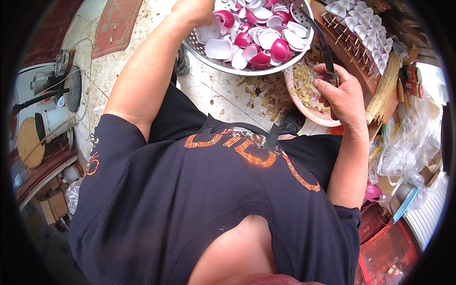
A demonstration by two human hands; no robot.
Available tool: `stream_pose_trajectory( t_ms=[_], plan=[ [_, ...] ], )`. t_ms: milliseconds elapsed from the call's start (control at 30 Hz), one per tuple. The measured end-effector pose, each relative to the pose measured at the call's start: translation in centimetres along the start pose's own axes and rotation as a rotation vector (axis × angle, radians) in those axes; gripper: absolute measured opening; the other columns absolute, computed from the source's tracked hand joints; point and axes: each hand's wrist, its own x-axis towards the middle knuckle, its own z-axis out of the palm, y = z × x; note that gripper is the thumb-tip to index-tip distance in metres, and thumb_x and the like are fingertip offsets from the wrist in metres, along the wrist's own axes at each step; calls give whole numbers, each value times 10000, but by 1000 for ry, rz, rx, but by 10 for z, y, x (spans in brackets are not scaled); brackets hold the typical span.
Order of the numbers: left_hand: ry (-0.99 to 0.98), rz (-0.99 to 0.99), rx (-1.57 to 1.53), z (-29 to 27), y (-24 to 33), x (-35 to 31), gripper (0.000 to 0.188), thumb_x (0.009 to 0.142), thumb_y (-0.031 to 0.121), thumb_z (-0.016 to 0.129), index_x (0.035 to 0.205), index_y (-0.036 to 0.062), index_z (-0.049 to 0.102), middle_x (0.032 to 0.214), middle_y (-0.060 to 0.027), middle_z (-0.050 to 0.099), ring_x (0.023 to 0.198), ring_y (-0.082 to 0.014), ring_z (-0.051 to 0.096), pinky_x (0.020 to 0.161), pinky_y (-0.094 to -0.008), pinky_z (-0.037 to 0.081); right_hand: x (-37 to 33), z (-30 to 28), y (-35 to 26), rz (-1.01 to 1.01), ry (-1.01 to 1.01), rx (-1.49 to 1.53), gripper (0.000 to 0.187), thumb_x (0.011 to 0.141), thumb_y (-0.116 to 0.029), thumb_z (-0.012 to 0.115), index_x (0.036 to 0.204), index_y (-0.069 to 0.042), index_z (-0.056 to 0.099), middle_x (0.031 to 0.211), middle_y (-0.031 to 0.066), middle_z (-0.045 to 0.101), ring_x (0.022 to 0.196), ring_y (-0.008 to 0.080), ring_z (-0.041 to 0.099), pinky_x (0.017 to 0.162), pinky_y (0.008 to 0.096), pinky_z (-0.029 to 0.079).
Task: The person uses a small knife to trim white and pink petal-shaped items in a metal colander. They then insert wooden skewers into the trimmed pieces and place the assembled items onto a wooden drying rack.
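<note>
My right hand is closed around the handle of a knife; its dark blade points up and to the left, past the colander's right rim. A perforated metal colander holds many cut pieces of red onion, some white side up, some purple. At the colander's upper left rim is my left hand, its fingers cut off by the picture's upper edge, so I cannot see what they hold. Below the knife hand, a pale pink basin contains yellowish-brown peelings and scraps.
Onion pieces on sticks lie in rows on a brown surface at the upper right, beside a bundle of thin wooden sticks. Clear plastic bags pile up at right. Loose peelings litter the tiled floor. A red mat lies upper left.
</note>
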Motion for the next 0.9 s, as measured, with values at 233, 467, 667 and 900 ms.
stream_pose_trajectory(
  t_ms=[233, 467, 667, 900],
  plan=[
    [18, -104, -121, -4, -16, -4, 191, 709, 158, 673, 878, 82, 628, 801, -119, 671, 771, -252, 669, 675, -383, 518, 2, 8, 3, -115, -56, -70, 237, 800, -78, 681, 1020, 5, 650, 756, 13, 635, 592, 64, 551, 555, 237, 462],
    [53, -190, -1226, -34, 25, -27, 300, 822, 38, 631, 1116, 12, 577, 926, -104, 647, 631, -130, 632, 515, -224, 535, 8, 28, 8, -239, -50, -116, 250, 769, -131, 693, 992, -21, 669, 786, 45, 657, 687, 102, 589, 667, 270, 493],
    [-59, -74, -1566, -24, 56, -24, 274, 832, 24, 646, 1094, 15, 563, 890, -81, 634, 684, -135, 654, 551, -204, 563, 21, 43, 14, -311, 59, -205, 286, 752, -162, 702, 1010, -39, 678, 872, 122, 662, 726, 208, 638, 703, 320, 507],
    [-108, 26, -1440, -28, 66, -28, 259, 831, 93, 637, 1082, 29, 629, 857, -28, 642, 627, -67, 575, 500, -194, 463, 33, 42, 2, -442, 212, -400, 300, 738, -150, 692, 1011, -35, 646, 850, 145, 636, 708, 263, 633, 674, 359, 507]
  ],
)
